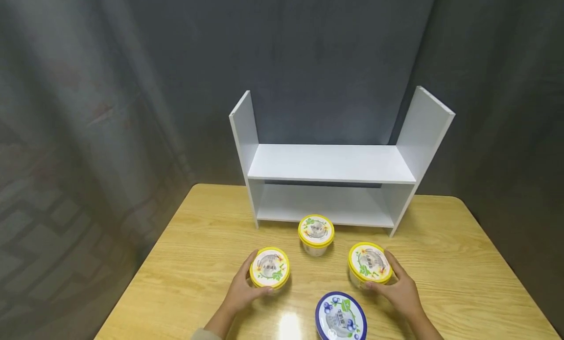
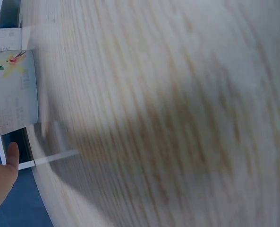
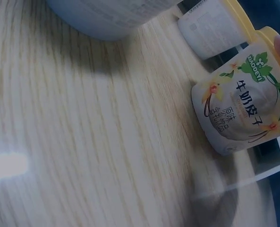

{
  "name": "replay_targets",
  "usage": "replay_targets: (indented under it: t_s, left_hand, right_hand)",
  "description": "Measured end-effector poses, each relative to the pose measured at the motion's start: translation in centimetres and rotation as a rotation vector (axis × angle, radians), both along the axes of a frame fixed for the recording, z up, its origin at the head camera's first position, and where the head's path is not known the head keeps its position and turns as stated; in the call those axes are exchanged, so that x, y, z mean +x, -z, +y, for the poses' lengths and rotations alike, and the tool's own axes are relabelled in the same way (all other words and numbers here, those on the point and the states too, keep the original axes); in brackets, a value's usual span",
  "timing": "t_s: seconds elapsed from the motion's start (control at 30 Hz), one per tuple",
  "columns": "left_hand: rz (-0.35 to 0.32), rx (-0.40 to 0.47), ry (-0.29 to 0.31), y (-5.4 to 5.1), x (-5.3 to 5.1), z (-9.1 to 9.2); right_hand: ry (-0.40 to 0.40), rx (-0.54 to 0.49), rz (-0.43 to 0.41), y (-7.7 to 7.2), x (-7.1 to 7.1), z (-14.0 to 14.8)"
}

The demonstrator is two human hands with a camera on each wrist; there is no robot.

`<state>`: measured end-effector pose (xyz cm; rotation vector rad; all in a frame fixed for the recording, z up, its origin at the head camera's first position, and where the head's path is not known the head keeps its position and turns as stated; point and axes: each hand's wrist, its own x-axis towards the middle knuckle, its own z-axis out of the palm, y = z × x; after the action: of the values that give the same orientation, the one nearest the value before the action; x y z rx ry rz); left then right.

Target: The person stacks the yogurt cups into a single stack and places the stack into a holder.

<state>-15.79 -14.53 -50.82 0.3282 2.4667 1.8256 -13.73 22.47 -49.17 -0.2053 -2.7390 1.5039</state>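
Note:
In the head view my left hand [image 1: 243, 287] grips a yellow-lidded cup [image 1: 270, 267] at the left, thumb at its near side. My right hand [image 1: 400, 290] holds another yellow-lidded cup [image 1: 370, 262] by its right side. Between and behind them stands a third yellow-lidded cup [image 1: 316, 231], touched by neither hand. A blue-lidded cup [image 1: 340, 316] is nearest the front edge of the view. The left wrist view shows part of a cup [image 2: 12, 92] above the fingers; the right wrist view shows the gripped cup's printed side [image 3: 246, 97], slightly tilted in the picture.
A white two-level shelf [image 1: 331, 163] with upright side panels stands at the back of the wooden table [image 1: 198, 242]. Its front lower edge is just behind the middle cup. Grey curtains [image 1: 308, 61] hang behind and beside the table.

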Motion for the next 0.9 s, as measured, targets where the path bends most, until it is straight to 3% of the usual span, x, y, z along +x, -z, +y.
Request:
replay_targets:
  t_s: [0.33, 0.57, 0.9]
  left_hand:
    - [-0.016, 0.011, 0.006, -0.5, 0.2, 0.1]
    - [-0.013, 0.009, 0.016, -0.2, 0.1, -0.1]
    - [-0.020, -0.001, 0.011, -0.3, 0.1, -0.1]
  right_hand:
    - [0.026, -0.030, 0.028, -1.5, -0.3, -0.7]
    - [0.018, -0.065, 0.151, -1.8, -1.2, -0.7]
    - [-0.042, -0.147, 0.250, -5.1, -1.7, -2.7]
